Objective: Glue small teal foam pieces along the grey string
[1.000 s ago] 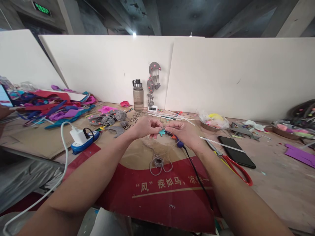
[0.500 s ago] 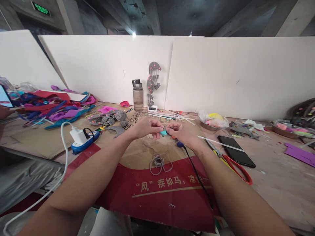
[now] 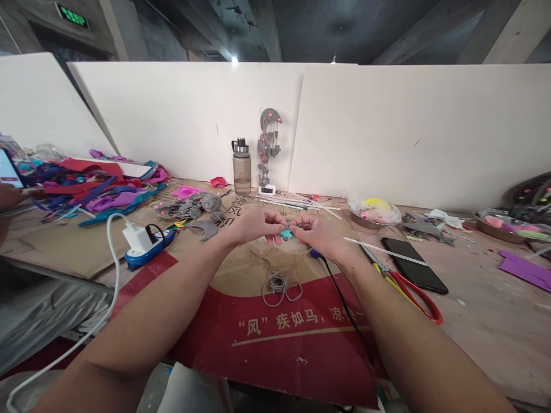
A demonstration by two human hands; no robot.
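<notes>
Grip: both hands meet over the middle of the surface, fingertips pinched together on one small teal piece (image 3: 285, 233). Left hand (image 3: 256, 223) closes thumb and forefinger on its left edge; right hand (image 3: 321, 232) does the same from the right. Whether a thread is also held in the pinch is too fine to tell.

Progress, as a judgement: the teal piece is in hand and being worked, not yet laid down. A loose coil of grey cord (image 3: 279, 284) lies on the cardboard just below the hands, unattached as far as can be seen. A finished grey hanging ornament (image 3: 267, 143) leans against the back board, so at least one such assembly looks complete; grey felt cutouts (image 3: 189, 209) left of the hands remain unused.

Surface, near to far: red printed cardboard sheet (image 3: 275, 338) under the forearms; a black cable (image 3: 344, 304) runs beneath the right wrist. White charger on a blue power strip (image 3: 144, 244) to the left. Red-handled scissors (image 3: 408, 289) and a black phone (image 3: 413, 264) to the right. Further left, a heap of coloured felt scraps (image 3: 94, 186). Water bottle (image 3: 241, 166) stands beside the ornament.

Room: white partition boards (image 3: 387, 126) behind the surface, dark concrete ceiling above, green exit sign (image 3: 72, 14) upper left.
</notes>
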